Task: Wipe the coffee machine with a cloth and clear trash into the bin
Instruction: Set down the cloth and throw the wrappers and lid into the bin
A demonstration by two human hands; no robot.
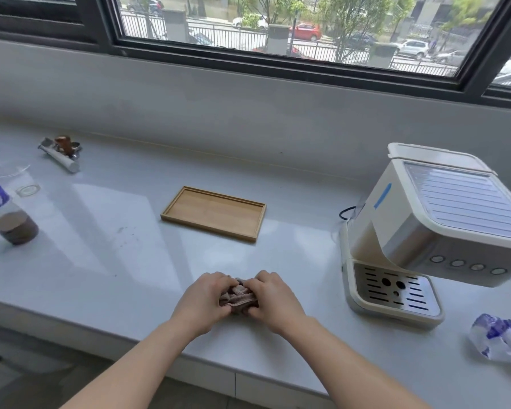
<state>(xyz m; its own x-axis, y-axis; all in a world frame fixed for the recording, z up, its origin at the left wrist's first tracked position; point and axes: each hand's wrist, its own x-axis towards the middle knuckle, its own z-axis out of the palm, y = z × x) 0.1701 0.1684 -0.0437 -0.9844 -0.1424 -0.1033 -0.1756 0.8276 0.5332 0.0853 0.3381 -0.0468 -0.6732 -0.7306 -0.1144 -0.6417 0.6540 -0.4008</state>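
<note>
Head view, looking forward and down, near counter point(130, 261)

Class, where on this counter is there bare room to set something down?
Free: counter between wooden tray and coffee machine, and between bottle and tray. Crowded: right end, around the crumpled plastic.

A pale grey counter point(100, 261) ran beneath a grey wall point(248, 107); above it a dark-framed window point(278, 59) let in daylight, showing parked cars point(304, 31) and a fence point(227, 35) outside
</note>
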